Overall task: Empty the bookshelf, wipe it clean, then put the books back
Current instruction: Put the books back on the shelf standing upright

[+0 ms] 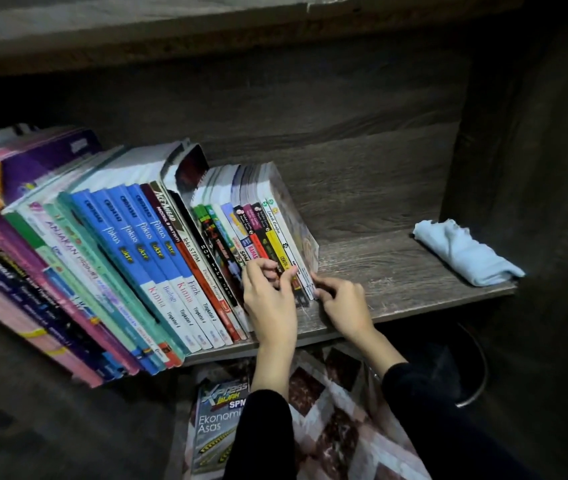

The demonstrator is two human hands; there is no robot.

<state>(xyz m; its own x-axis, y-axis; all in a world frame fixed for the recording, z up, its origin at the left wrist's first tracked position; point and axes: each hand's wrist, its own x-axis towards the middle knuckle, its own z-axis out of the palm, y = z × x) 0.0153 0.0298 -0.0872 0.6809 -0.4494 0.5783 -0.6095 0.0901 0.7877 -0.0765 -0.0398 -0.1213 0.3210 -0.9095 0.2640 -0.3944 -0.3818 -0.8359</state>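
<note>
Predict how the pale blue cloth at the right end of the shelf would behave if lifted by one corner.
The cloth lies crumpled in soft folds, so it would probably hang limp and unfold. It looks thin, so it is likely light. Pushed along the wooden shelf, it would probably bunch up rather than roll or tip.

Dark wooden shelf (379, 271), partly filled
A leaning row of books (137, 254) stands on its left and middle. Well right of the row, a crumpled pale-blue cloth (462, 251) lies against the side wall. Below the row, a workbook (216, 424) lies on a patterned mat (327, 410).
</note>
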